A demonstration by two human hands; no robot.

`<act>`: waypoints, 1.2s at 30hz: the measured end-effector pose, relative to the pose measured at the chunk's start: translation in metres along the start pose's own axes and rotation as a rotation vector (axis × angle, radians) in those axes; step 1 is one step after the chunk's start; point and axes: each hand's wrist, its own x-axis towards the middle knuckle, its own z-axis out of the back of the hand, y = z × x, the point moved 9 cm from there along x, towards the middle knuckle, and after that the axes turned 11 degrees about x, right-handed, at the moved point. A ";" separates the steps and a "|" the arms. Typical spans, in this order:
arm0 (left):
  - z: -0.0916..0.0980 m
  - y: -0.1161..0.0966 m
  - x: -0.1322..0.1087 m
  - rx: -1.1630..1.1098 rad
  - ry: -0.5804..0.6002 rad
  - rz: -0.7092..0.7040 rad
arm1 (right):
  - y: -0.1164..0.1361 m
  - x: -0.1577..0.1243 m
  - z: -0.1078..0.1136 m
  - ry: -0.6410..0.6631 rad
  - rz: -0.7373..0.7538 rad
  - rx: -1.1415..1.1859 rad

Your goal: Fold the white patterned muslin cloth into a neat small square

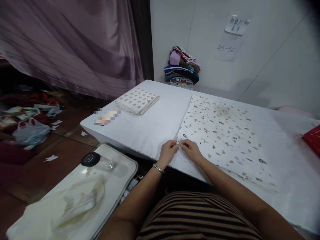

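Note:
A white cloth with small printed figures (225, 133) lies spread flat on the white table (155, 123). My left hand (168, 150) and my right hand (191, 149) meet at the cloth's near left corner (179, 142). Both hands pinch that corner between fingers and thumb, knuckles facing each other. A thin bracelet circles my left wrist. A second patterned cloth (137, 100), folded into a neat rectangle, rests on the far left of the table, well away from both hands.
A pile of folded fabrics (182, 66) stands against the wall at the table's back. A red item (313, 139) sits at the right edge. A low white surface (75, 196) with a black-lidded jar (96, 160) is at my left. Bags litter the floor (30, 130).

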 end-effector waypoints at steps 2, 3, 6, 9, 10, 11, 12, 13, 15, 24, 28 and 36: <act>0.000 0.001 0.002 0.035 -0.011 -0.008 | -0.001 0.000 0.000 0.002 -0.010 0.011; 0.001 0.002 0.002 0.054 -0.022 -0.011 | -0.002 0.001 0.000 0.003 -0.016 0.021; 0.004 0.003 0.002 0.093 -0.066 -0.012 | -0.005 0.000 0.003 -0.037 -0.031 0.039; 0.006 0.004 -0.001 0.087 -0.101 -0.022 | 0.003 -0.002 0.004 -0.057 0.011 -0.035; 0.006 0.003 -0.002 0.087 -0.111 -0.031 | 0.008 -0.004 0.002 -0.038 0.045 -0.083; 0.006 0.003 -0.003 0.089 -0.117 -0.042 | 0.014 -0.005 -0.002 -0.011 0.083 -0.137; 0.005 0.002 -0.004 0.091 -0.119 -0.053 | 0.020 -0.007 -0.005 0.018 0.116 -0.190; 0.005 0.002 -0.004 0.091 -0.120 -0.061 | 0.024 -0.009 -0.008 0.040 0.141 -0.239; 0.004 0.001 -0.005 0.082 -0.112 -0.073 | 0.027 -0.010 -0.011 0.064 0.157 -0.313; 0.000 -0.003 -0.004 -0.056 -0.029 -0.071 | 0.006 0.000 -0.002 0.027 0.040 -0.066; 0.003 -0.004 -0.003 -0.120 -0.028 -0.052 | 0.005 0.000 0.005 -0.022 0.007 0.018; 0.016 -0.007 -0.007 0.023 -0.134 -0.124 | 0.029 -0.004 -0.010 0.052 0.201 -0.256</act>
